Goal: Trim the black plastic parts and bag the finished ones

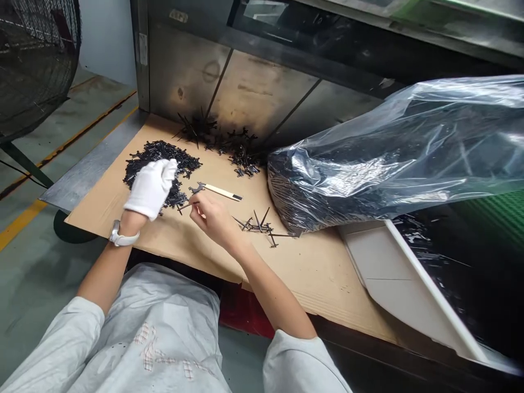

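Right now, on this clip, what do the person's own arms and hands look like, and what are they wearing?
The left hand wears a white fabric glove, with a white watch on the wrist. The right hand is bare. Both forearms are uncovered, and loose pale grey sleeves match the top, which has plaid patches.

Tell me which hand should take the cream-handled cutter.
Right, probably: the bare right hand sits beside the cutter, though its fingers pinch a black plastic piece; the gloved left hand rests farther away.

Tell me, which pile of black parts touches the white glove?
The large, dense heap on the cardboard's left; the other black parts lie in looser groups, away from the white glove.
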Demonstrator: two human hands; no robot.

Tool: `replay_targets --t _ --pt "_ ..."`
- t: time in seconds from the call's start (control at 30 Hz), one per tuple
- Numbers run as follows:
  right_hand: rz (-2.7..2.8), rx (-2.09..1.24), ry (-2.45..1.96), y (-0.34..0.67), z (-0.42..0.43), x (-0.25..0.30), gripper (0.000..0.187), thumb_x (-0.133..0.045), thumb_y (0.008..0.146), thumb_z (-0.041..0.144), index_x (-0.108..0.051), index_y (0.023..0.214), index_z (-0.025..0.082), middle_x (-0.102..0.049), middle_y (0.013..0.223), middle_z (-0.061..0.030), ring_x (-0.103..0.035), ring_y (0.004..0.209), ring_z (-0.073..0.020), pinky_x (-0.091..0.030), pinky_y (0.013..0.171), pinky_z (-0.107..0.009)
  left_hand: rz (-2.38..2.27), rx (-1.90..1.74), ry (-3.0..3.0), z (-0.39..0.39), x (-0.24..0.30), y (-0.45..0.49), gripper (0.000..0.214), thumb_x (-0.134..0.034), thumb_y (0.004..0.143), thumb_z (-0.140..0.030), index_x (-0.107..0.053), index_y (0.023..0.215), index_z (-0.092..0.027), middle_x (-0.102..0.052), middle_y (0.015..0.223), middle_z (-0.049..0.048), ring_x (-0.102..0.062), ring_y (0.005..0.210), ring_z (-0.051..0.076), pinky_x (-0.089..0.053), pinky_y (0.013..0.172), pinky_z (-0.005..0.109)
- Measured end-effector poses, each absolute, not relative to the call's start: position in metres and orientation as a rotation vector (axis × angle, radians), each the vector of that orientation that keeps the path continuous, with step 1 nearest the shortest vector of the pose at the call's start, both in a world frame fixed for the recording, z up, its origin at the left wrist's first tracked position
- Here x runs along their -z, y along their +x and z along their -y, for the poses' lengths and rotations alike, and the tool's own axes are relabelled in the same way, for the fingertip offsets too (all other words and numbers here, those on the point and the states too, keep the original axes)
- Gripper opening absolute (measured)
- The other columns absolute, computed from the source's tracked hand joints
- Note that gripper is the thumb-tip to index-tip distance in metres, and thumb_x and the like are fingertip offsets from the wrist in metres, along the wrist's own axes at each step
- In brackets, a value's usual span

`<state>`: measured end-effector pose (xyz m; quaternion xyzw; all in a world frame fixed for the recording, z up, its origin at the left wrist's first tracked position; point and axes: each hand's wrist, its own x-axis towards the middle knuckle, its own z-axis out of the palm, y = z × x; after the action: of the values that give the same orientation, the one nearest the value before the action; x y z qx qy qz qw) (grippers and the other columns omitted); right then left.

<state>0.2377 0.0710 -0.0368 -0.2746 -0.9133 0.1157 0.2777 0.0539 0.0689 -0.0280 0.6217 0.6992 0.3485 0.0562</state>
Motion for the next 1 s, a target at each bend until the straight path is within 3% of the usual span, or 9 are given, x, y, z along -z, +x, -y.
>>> replay_targets --t 0.1,0.2,0.3,0.4,0.5,0.6,0.7,0.87,1.0 --pt "2.546 -0.260 -0.629 0.236 -0.068 0.033 0.016 -0.040 0.086 0.006 -0.048 0.084 0.020 -0.053 0.077 -0.0024 -0.046 0.068 -0.0145 -0.036 0.062 -0.025 -1.839 -1.034 1.786 -0.066 0.034 0.068 0.042 -0.036 0.096 -0.048 -0.065 0.085 -0.020 -0.070 0.083 0.0089 -0.066 0.084 0.023 -0.047 0.082 0.033" --pt "2.561 -0.254 -0.548 0.238 -0.067 0.032 0.017 -0.039 0.087 0.006 -0.048 0.083 0.021 -0.053 0.077 -0.0022 -0.046 0.069 -0.0143 -0.037 0.062 -0.025 -1.644 -1.098 1.672 -0.067 0.043 0.081 0.027 -0.048 0.091 -0.040 -0.063 0.081 -0.021 -0.065 0.075 0.0027 -0.063 0.074 0.016 -0.047 0.073 0.026" --pt "2.424 -0.389 -0.540 0.241 -0.067 0.038 0.016 -0.039 0.086 0.007 -0.048 0.085 0.021 -0.056 0.079 -0.0021 -0.048 0.068 -0.0130 -0.040 0.062 -0.025 -1.425 -1.201 1.216 -0.067 0.044 0.090 0.027 -0.047 0.091 -0.042 -0.056 0.079 -0.020 -0.045 0.056 -0.0058 -0.041 0.043 0.008 -0.035 0.046 0.021" --pt "2.165 -0.549 -0.583 0.252 -0.066 0.046 0.015 -0.040 0.084 0.010 -0.049 0.085 0.022 -0.058 0.079 -0.0019 -0.053 0.067 -0.0127 -0.044 0.063 -0.025 -1.078 -1.138 0.773 -0.067 0.042 0.092 0.035 -0.052 0.087 -0.050 -0.043 0.070 -0.021 -0.023 0.051 -0.0108 -0.013 0.036 0.004 -0.016 0.037 0.020" --pt "1.927 -0.520 -0.728 0.281 -0.063 0.049 0.011 -0.042 0.086 0.015 -0.050 0.084 0.022 -0.059 0.079 -0.0028 -0.058 0.074 -0.0148 -0.046 0.065 -0.027 -1.258 -1.220 0.801 -0.071 0.042 0.087 0.039 -0.043 0.091 -0.053 -0.036 0.067 -0.022 -0.025 0.050 -0.0097 -0.016 0.036 0.005 -0.018 0.038 0.021" --pt "1.953 -0.419 -1.041 0.328 -0.060 0.045 0.008 -0.046 0.085 0.017 -0.054 0.085 0.020 -0.059 0.077 -0.0022 -0.055 0.067 -0.0139 -0.043 0.062 -0.027 -1.853 -1.285 1.221 -0.076 0.046 0.076 0.039 -0.036 0.094 -0.050 -0.041 0.067 -0.022 -0.041 0.054 -0.0027 -0.042 0.047 0.011 -0.035 0.051 0.026" --pt "2.085 -0.402 -1.421 0.373 -0.063 0.043 0.009 -0.048 0.080 0.017 -0.057 0.082 0.019 -0.058 0.072 -0.0009 -0.050 0.062 -0.0137 -0.040 0.062 -0.028 -2.153 -1.035 1.730 -0.078 0.047 0.064 0.036 -0.040 0.093 -0.045 -0.059 0.075 -0.020 -0.062 0.076 0.0094 -0.059 0.078 0.024 -0.042 0.073 0.037" --pt "2.108 -0.436 -1.731 0.406 -0.073 0.041 0.018 -0.049 0.080 0.021 -0.058 0.096 0.017 -0.055 0.066 0.0008 -0.050 0.059 -0.0154 -0.040 0.062 -0.029 -2.341 -0.812 1.967 -0.074 0.043 0.059 0.049 -0.031 0.096 -0.048 -0.071 0.101 -0.020 -0.062 0.127 0.0172 -0.051 0.116 0.041 -0.040 0.087 0.055" --pt "2.074 0.011 -1.654 0.386 -0.087 0.023 0.034 -0.051 0.085 0.027 -0.053 0.118 0.016 -0.060 0.083 -0.0067 -0.057 0.075 -0.0226 -0.045 0.070 -0.035 -2.384 -0.823 1.899 -0.074 0.042 0.059 0.049 -0.033 0.095 -0.045 -0.068 0.116 -0.018 -0.056 0.137 0.0159 -0.046 0.123 0.043 -0.040 0.091 0.060"
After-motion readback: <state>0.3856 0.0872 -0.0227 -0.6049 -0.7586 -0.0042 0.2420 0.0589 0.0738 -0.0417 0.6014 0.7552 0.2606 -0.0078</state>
